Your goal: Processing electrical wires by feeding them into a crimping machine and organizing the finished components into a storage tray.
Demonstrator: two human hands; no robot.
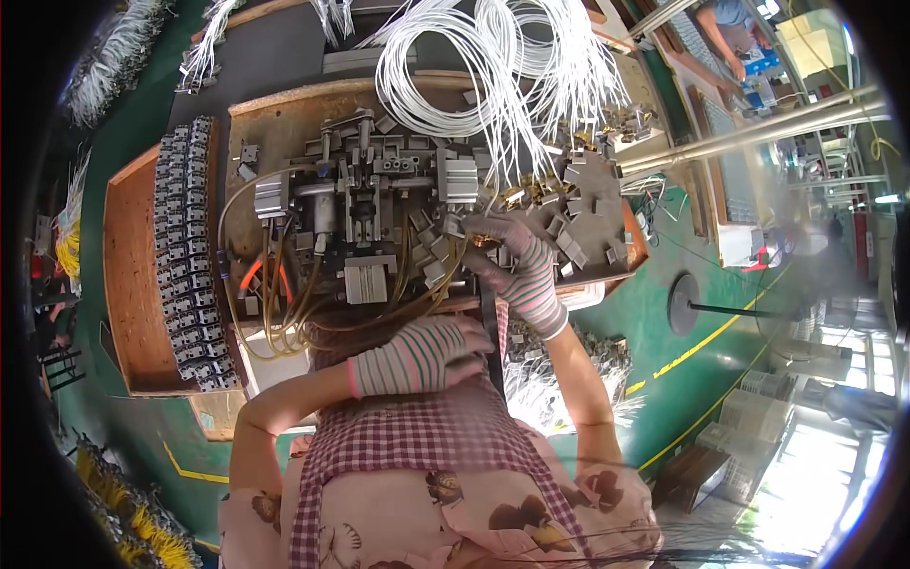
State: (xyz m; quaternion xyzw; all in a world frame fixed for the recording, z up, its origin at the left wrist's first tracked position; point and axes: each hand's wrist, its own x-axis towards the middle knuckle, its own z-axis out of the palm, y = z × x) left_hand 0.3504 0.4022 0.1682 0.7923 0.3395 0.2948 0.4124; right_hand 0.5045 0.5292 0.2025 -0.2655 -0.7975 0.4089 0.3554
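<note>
My left hand (417,356), in a striped knit glove with bare fingertips, lies low over the checked apron (398,436). Its fingers stretch toward a dark strap (491,332), and nothing shows in them. At the right front of a metal press fixture (365,190), my right hand (521,275) wears a matching glove. Its fingers and thumb curve round a small brassy spot among grey metal pieces; what they grip is too small to make out. Loose grey metal blocks (569,248) lie beside that hand. Just beyond it hang the ends of a white wire bundle (512,142).
A wooden tray (128,284) at left holds rows of metal-and-black connector parts (190,256). Orange-handled pliers (251,273) and yellowish air tubes (284,327) lie at the fixture's front left. Coiled white wires (427,66) cover the back. Another person's arm (725,47) shows far right.
</note>
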